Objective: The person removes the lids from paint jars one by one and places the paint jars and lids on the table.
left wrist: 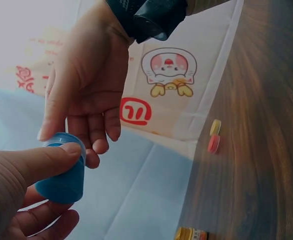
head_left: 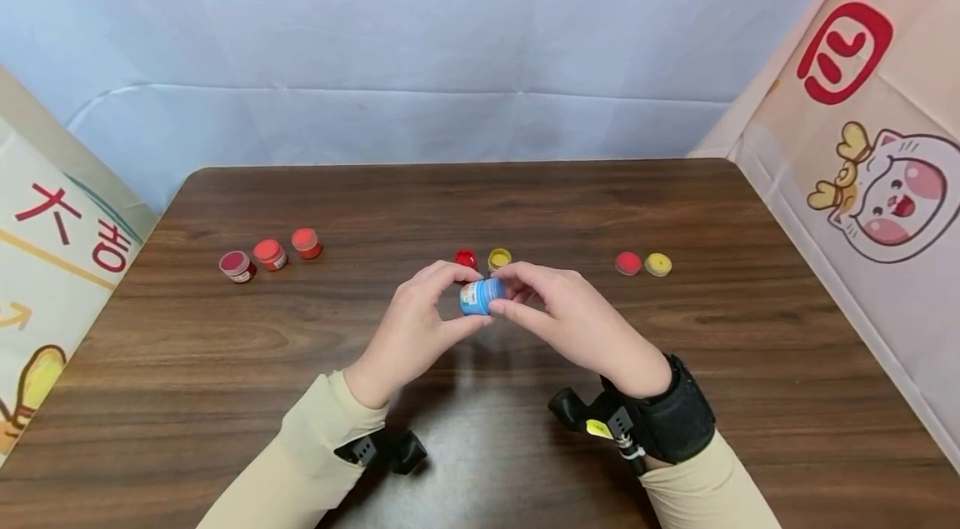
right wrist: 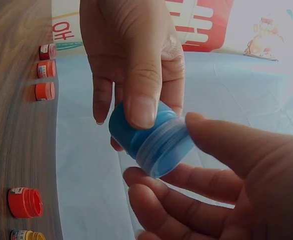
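Observation:
A small blue paint jar [head_left: 476, 297] is held tilted above the table, between both hands. My left hand [head_left: 411, 321] grips the jar's body between thumb and fingers. At the other end, my right hand [head_left: 573, 316] pinches the clear-rimmed lid [right wrist: 169, 147] with thumb and fingertips. The lid sits on the jar in the right wrist view. Just beyond the hands stand an uncapped red paint jar [head_left: 466, 258] and an uncapped yellow paint jar [head_left: 499, 259], partly hidden in the head view by the fingers.
On the left of the wooden table [head_left: 360, 204] stand a dark red capped jar [head_left: 237, 266] and two orange-red ones, the nearer [head_left: 270, 254] and the farther [head_left: 306, 243]. A red lid [head_left: 628, 263] and a yellow lid [head_left: 658, 264] lie to the right. Cloth hangs behind.

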`<act>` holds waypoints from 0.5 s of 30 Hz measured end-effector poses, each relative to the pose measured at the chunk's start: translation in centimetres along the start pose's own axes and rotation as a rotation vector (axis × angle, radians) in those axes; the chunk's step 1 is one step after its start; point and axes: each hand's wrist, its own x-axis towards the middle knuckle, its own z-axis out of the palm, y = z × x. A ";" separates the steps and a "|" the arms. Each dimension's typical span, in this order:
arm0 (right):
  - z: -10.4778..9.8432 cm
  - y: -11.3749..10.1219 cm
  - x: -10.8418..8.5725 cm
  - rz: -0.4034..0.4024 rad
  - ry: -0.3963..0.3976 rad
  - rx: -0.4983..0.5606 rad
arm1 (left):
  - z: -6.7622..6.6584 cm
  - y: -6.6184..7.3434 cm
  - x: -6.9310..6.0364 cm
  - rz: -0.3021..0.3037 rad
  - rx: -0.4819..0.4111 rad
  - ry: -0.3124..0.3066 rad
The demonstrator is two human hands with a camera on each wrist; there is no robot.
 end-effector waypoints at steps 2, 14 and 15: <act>0.0 -0.1 0.0 -0.016 -0.001 -0.013 | 0.0 0.0 0.0 0.000 0.011 -0.003; -0.4 -0.1 -0.3 -0.088 -0.018 -0.032 | -0.4 0.1 0.0 -0.023 -0.071 -0.067; -0.4 0.0 -0.4 -0.096 -0.019 -0.039 | -0.4 0.1 0.0 -0.023 -0.084 -0.073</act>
